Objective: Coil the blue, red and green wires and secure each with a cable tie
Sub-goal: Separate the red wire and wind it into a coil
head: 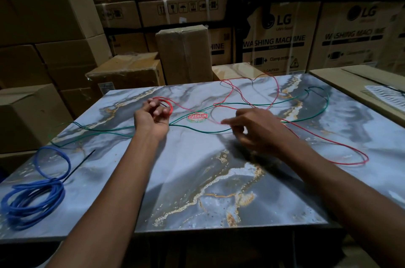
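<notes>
Head view: red wire [247,101] — a small coil looped round the curled fingers of the left hand [153,118], the rest trailing right across the table [197,180] to the right hand [252,129], pinching it.

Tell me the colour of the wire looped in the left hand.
Red wire, looped in the left hand; shown in the head view.
</notes>
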A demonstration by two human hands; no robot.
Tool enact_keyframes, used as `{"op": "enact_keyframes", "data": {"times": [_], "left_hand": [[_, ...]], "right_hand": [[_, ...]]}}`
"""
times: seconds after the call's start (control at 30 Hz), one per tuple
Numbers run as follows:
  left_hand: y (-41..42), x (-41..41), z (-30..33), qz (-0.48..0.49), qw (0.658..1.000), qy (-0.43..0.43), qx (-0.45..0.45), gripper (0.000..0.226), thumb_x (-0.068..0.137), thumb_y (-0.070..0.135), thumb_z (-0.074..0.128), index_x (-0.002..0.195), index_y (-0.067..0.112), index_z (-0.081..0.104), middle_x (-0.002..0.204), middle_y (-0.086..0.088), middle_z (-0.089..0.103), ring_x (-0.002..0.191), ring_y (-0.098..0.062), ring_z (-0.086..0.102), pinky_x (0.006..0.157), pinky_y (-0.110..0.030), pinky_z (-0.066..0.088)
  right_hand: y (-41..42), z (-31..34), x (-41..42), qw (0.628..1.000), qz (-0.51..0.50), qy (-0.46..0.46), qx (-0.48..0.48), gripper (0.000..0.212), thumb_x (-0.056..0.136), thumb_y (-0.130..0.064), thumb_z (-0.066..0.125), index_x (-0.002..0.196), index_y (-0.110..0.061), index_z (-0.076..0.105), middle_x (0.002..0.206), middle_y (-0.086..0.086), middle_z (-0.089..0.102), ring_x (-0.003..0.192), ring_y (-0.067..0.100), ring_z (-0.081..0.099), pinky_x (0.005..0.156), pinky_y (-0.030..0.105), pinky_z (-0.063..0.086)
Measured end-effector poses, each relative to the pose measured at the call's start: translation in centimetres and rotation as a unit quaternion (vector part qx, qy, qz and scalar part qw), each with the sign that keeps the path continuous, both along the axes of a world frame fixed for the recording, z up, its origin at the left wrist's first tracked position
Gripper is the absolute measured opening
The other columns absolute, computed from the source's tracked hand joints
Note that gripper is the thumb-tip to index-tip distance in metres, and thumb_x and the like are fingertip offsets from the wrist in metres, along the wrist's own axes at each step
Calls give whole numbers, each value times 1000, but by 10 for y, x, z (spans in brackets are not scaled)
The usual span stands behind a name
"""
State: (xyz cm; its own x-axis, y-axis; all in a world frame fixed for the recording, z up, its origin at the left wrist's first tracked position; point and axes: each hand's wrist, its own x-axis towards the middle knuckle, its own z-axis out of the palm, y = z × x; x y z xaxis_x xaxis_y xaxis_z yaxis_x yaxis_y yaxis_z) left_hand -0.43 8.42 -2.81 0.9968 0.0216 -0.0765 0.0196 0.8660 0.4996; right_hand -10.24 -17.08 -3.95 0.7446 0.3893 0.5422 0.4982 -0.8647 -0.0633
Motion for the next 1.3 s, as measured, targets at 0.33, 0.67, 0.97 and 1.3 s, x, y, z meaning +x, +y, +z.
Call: {"op": "enact_keyframes", "data": {"times": [0.33, 0.67, 0.97, 1.3], "left_hand": [[-24, -8, -5, -3, 992, -74, 99, 29, 109, 19, 29, 91, 12, 50, 80, -7, 77, 68, -17, 74, 61, -26, 58], [-55, -32, -17, -69, 840, -237, 483, 27, 109, 17, 34, 108, 4, 58, 77, 2, 76, 67, -11, 70, 62, -23, 52], [-73, -57, -9, -179, 800, -322, 474, 38, 107, 16, 32, 103, -2, 65, 51, 2, 43, 47, -13, 36, 61, -33, 42], [-67, -61, 1, -329, 886, -236, 224, 31, 105, 20, 30, 85, 9, 51, 55, 8, 25, 44, -7, 19, 55, -24, 33]], "right_hand": [[57, -3, -28, 990, 137, -4, 16, 18, 87, -29, 62, 89, -27, 80, 66, -4, 54, 57, 23, 53, 47, 33, 38], [50, 6, -23, 953, 143, -30, 265, 12, 91, -12, 71, 96, -11, 82, 74, -25, 55, 60, 6, 56, 58, 14, 37], [17, 21, -11, 897, 32, -99, 429, 16, 96, -17, 70, 107, -9, 77, 91, 1, 74, 81, 8, 68, 71, 33, 57], [4, 6, 9, 905, -32, -92, 414, 27, 98, -38, 65, 114, -19, 77, 92, -3, 75, 78, 12, 66, 68, 41, 55]]}}
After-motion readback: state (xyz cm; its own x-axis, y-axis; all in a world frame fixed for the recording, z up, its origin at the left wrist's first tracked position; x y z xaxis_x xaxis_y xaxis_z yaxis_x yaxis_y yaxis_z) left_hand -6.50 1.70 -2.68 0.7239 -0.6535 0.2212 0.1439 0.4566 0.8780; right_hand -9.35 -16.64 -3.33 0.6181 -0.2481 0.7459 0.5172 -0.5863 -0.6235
